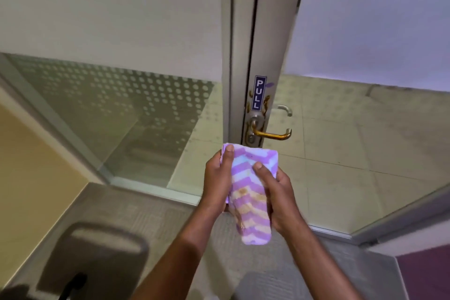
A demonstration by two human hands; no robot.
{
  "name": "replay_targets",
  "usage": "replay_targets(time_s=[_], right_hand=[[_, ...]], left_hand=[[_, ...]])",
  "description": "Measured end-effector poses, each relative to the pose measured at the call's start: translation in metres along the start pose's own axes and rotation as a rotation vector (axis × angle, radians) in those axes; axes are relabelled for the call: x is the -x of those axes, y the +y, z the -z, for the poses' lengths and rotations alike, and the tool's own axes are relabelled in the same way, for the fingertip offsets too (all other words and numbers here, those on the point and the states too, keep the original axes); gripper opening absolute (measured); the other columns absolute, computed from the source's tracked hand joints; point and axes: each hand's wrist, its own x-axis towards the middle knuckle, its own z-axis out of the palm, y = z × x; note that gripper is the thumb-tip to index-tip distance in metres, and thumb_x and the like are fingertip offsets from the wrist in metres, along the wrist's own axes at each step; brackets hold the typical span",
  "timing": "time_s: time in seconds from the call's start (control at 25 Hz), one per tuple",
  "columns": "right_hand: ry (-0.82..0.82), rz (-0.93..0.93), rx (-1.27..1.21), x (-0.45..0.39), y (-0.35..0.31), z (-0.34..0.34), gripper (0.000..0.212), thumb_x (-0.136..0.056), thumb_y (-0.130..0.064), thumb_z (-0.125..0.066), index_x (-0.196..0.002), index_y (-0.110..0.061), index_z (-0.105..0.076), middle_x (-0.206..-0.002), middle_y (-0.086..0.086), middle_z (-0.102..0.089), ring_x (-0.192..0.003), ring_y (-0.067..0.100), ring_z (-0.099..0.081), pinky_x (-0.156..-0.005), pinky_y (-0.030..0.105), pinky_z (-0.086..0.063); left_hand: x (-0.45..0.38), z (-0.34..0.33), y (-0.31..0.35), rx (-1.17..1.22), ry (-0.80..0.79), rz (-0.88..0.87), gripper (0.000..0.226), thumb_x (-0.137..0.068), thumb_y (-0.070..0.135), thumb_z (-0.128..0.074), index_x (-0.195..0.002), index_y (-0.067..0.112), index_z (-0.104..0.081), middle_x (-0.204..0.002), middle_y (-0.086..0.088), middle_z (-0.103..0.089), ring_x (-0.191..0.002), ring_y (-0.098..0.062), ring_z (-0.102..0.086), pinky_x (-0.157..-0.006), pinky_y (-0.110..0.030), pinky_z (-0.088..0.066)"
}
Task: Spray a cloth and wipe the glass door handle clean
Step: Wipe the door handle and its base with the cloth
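Note:
A purple and white striped cloth point(248, 190) with brownish stains on its lower half is held between both hands just below the door handle. My left hand point(218, 176) grips its left edge, thumb on top. My right hand point(277, 200) holds its right side, thumb pressed on the cloth's face. The brass lever handle point(271, 134) sticks out to the right from a metal plate on the door frame point(267, 31), a short way above the cloth and apart from it. A blue PULL sticker point(259, 92) sits above the handle. No spray bottle is in view.
A second, silver handle point(285, 110) shows through the glass on the door's far side. A fixed glass panel point(121, 109) with a dotted frosted pattern stands to the left. A dark office chair back point(97, 251) is at the lower left, over grey carpet.

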Motion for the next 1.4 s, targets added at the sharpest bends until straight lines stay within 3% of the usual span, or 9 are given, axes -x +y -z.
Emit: replay_targets(time_s=[0.24, 0.44, 0.6, 0.72, 0.84, 0.96, 1.16, 1.28, 1.4], right_hand=[[-0.209, -0.081, -0.277, -0.046, -0.015, 0.023, 0.087, -0.073, -0.044, -0.089, -0.141, 0.001, -0.058, -0.125, 0.027, -0.069, -0.102, 0.042, -0.071, -0.097, 0.061, -0.051], [-0.141, -0.003, -0.273, -0.066, -0.023, 0.004, 0.079, -0.068, -0.056, -0.089, -0.131, -0.012, -0.072, -0.126, 0.017, -0.073, -0.107, 0.031, -0.073, -0.095, 0.046, -0.058], [-0.078, 0.005, -0.269, -0.077, -0.014, -0.015, 0.082, -0.071, -0.059, -0.087, -0.138, -0.015, -0.066, -0.137, 0.021, -0.067, -0.12, 0.035, -0.067, -0.109, 0.056, -0.049], [0.0, 0.075, -0.158, -0.085, -0.019, -0.019, 0.07, -0.075, -0.048, -0.089, -0.131, -0.012, -0.069, -0.119, 0.023, -0.072, -0.102, 0.036, -0.072, -0.095, 0.053, -0.057], [0.124, 0.23, 0.1, -0.092, -0.037, -0.018, 0.038, -0.086, -0.027, -0.073, -0.122, -0.014, -0.073, -0.105, 0.01, -0.078, -0.092, 0.023, -0.074, -0.079, 0.034, -0.058], [0.241, 0.552, 0.617, -0.103, -0.065, -0.008, 0.052, -0.087, -0.015, -0.069, -0.139, -0.02, -0.066, -0.121, 0.003, -0.068, -0.109, 0.007, -0.065, -0.087, 0.015, -0.05], [0.444, 0.879, 1.66, -0.149, -0.099, 0.015, 0.074, -0.087, -0.023, -0.075, -0.154, -0.037, -0.046, -0.142, 0.012, -0.049, -0.118, 0.029, -0.048, -0.093, 0.043, -0.041], [0.473, 0.985, 1.921, -0.177, -0.106, 0.01, 0.075, -0.087, -0.049, -0.06, -0.158, -0.032, -0.041, -0.151, 0.013, -0.039, -0.127, 0.036, -0.045, -0.103, 0.051, -0.036], [0.515, 1.106, 2.026, -0.207, -0.102, 0.01, 0.08, -0.086, -0.045, -0.066, -0.159, -0.028, -0.04, -0.149, 0.011, -0.034, -0.129, 0.035, -0.038, -0.107, 0.053, -0.031]], left_hand=[[-0.059, -0.049, 0.029, 0.142, -0.244, 0.143, 0.047, -0.106, 0.048, -0.048, -0.116, 0.008, -0.07, -0.105, -0.018, -0.077, -0.098, -0.035, -0.074, -0.083, -0.046, -0.06], [-0.096, -0.067, 0.046, 0.179, -0.361, 0.181, 0.043, -0.106, 0.048, -0.046, -0.11, 0.013, -0.072, -0.102, -0.012, -0.078, -0.093, -0.025, -0.075, -0.078, -0.035, -0.06], [-0.111, -0.063, 0.041, 0.124, -0.396, 0.163, 0.043, -0.107, 0.049, -0.043, -0.1, 0.02, -0.073, -0.094, -0.003, -0.077, -0.09, -0.016, -0.073, -0.081, -0.031, -0.057], [-0.127, -0.056, 0.04, 0.054, -0.408, 0.023, 0.041, -0.11, 0.04, -0.041, -0.102, 0.014, -0.072, -0.097, -0.007, -0.077, -0.091, -0.014, -0.07, -0.086, -0.033, -0.054], [-0.148, -0.049, 0.041, -0.093, -0.302, -0.246, 0.031, -0.108, 0.037, -0.042, -0.106, 0.02, -0.068, -0.103, 0.002, -0.073, -0.096, -0.01, -0.067, -0.091, -0.037, -0.053], [-0.173, -0.035, 0.061, -0.255, -0.125, -0.599, 0.026, -0.104, 0.034, -0.045, -0.117, 0.02, -0.064, -0.115, 0.005, -0.065, -0.109, -0.012, -0.06, -0.095, -0.04, -0.052], [-0.209, -0.03, 0.107, -0.69, 0.103, -1.197, 0.042, -0.098, 0.017, -0.056, -0.138, 0.007, -0.056, -0.155, -0.014, -0.046, -0.144, -0.033, -0.039, -0.121, -0.04, -0.031], [-0.224, -0.043, 0.122, -0.82, 0.119, -1.363, 0.054, -0.098, 0.013, -0.057, -0.15, 0.002, -0.045, -0.162, -0.024, -0.032, -0.153, -0.041, -0.025, -0.123, -0.056, -0.027], [-0.238, -0.055, 0.125, -0.874, 0.091, -1.416, 0.056, -0.103, 0.014, -0.049, -0.155, 0.0, -0.034, -0.163, -0.026, -0.027, -0.154, -0.041, -0.019, -0.128, -0.053, -0.015]])
